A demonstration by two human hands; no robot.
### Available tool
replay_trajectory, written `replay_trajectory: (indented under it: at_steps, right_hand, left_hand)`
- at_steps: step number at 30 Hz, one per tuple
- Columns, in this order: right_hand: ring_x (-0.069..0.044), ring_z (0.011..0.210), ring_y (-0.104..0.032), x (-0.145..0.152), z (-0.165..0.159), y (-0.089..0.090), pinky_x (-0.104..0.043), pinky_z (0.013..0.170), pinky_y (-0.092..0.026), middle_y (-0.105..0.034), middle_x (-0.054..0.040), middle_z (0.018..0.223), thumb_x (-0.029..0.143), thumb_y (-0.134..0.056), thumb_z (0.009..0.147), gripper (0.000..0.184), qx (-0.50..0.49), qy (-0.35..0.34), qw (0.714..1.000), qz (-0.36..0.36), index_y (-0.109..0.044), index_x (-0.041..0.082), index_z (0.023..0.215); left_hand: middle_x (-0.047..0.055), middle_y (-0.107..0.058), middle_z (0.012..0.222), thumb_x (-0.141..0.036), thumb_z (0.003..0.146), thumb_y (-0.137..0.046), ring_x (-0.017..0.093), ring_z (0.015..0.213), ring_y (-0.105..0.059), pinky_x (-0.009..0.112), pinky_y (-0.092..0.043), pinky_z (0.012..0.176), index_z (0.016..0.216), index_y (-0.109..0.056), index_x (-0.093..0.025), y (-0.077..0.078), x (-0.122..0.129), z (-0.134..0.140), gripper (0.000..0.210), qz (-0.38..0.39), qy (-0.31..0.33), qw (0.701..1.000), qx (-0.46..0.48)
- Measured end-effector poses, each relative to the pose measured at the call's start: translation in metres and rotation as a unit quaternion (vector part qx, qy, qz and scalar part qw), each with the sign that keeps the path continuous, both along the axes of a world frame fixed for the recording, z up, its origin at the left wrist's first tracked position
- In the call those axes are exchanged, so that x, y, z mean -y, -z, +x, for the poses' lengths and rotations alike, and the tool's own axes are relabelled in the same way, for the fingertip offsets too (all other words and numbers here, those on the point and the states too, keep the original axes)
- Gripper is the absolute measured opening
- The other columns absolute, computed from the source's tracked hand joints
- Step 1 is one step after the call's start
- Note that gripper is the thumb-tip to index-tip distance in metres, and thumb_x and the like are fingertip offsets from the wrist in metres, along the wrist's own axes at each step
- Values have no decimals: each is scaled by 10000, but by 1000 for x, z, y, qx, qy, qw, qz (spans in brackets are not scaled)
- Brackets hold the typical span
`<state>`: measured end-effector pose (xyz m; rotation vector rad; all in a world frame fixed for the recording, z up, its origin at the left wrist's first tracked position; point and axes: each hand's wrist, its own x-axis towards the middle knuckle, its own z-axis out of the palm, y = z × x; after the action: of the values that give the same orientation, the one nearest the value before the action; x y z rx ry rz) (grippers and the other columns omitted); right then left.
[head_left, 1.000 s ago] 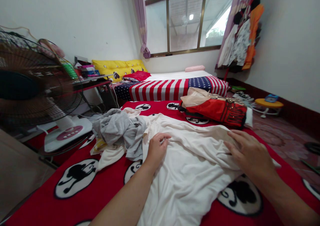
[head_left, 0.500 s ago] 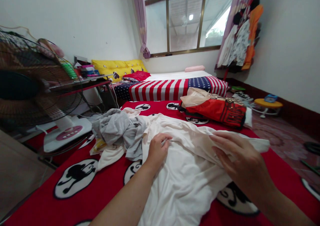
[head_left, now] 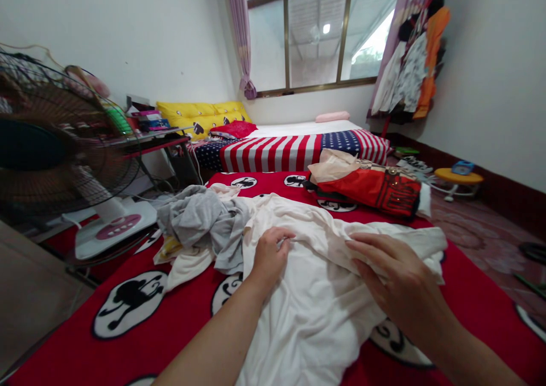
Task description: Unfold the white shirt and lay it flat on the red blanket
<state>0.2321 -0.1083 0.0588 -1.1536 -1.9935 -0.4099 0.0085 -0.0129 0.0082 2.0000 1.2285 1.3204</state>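
Note:
A white shirt lies rumpled and spread over a red blanket with black-and-white monkey patches. My left hand is on the shirt's upper left part, its bent fingers and thumb closed on the cloth. Over the right side, my right hand has its fingers stretched out and the thumb apart below them, touching a fold of the shirt. The sleeve-like end of the shirt reaches out beyond that hand. Left of the shirt, a crumpled grey garment touches its edge, with a cream cloth partly underneath.
Folded red and beige clothes lie behind the shirt to the right. A fan stands at the left beside a cluttered desk. A second bed is under the window. A yellow stool stands on the floor at right.
My right hand has moved a little to the left with the fold of the shirt. The shirt's right end has shifted left and lies lower and wider. My left hand has stayed put.

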Motion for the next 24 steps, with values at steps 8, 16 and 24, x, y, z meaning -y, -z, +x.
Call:
replay_trajectory:
  at_steps: [8,16,24]
  right_hand:
    - [-240,994,-574,0,-3,2,-426,860,-482,-630,-109,1085,153,-535,882,206,8,-10,1000,9,-626,157,1067]
    - [-238,1004,-563,1,-6,1,-421,859,-475,-627,-115,1086,147,-535,887,201,12,-21,1000,2,-619,139,1070]
    - [-240,1005,-567,1,-7,1,-418,863,-469,-630,-114,1086,155,-527,892,210,12,-23,1000,1,-620,146,1080]
  left_hand:
    - [37,-697,907,42,719,-534,171,906,-626,319,-480,867,837,-714,-184,2,-1,0,312,0,-2,1000,2]
    - [40,-695,900,40,725,-535,174,903,-627,321,-479,863,835,-711,-178,2,-1,0,301,2,-1,1000,-2]
    - [40,-695,902,39,719,-536,175,900,-626,322,-477,861,833,-711,-183,2,-1,0,305,4,-2,1000,-4]
